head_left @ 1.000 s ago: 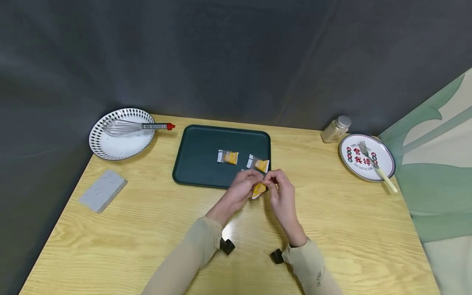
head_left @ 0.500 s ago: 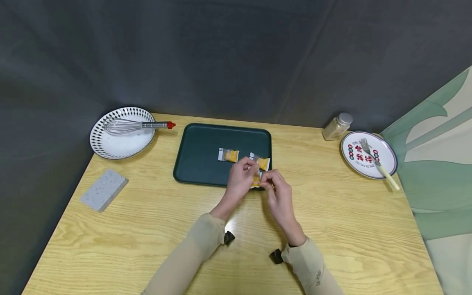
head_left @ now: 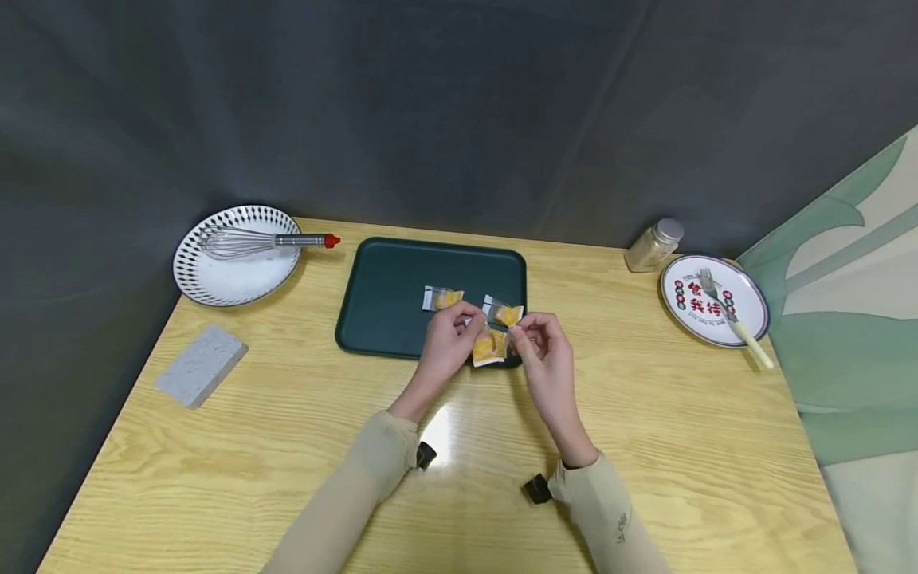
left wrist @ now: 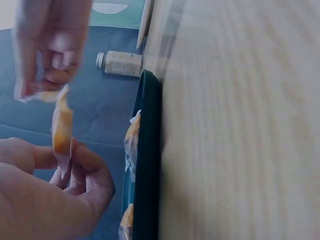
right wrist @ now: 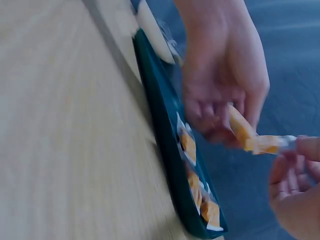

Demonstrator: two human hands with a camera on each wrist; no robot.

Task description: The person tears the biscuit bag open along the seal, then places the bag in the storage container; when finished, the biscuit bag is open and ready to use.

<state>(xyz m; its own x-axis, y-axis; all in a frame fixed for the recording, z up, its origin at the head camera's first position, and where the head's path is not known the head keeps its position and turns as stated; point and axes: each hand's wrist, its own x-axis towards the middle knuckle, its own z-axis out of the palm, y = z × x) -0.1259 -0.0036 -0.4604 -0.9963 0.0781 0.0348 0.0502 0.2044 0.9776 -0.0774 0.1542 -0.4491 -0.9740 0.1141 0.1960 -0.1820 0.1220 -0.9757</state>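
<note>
A small individually wrapped snack packet [head_left: 489,347], yellow and clear, is held between the two hands above the tray's near right corner. The left hand [head_left: 446,341] pinches one end between thumb and fingers. On the other side, the right hand [head_left: 548,363] pinches the opposite end. In the right wrist view the wrapper [right wrist: 242,131] bends at its middle between the hands. Under them lies the dark green tray [head_left: 387,307]. Similar packets lie in it: one near the middle [head_left: 442,298], one at the right [head_left: 504,312]. Another tray packet [right wrist: 194,185] shows in the right wrist view.
A patterned bowl [head_left: 244,279] holding a whisk [head_left: 247,243] stands at the back left, a grey block [head_left: 202,367] before it. At the back right are a capped jar [head_left: 654,245] and a printed plate [head_left: 688,319] with a fork [head_left: 731,319]. A dark curtain [head_left: 459,119] hangs behind.
The left hand has moved away over the tray and then left, widening the gap between the hands. The packet between them shows more fully now, over the tray's near edge.
</note>
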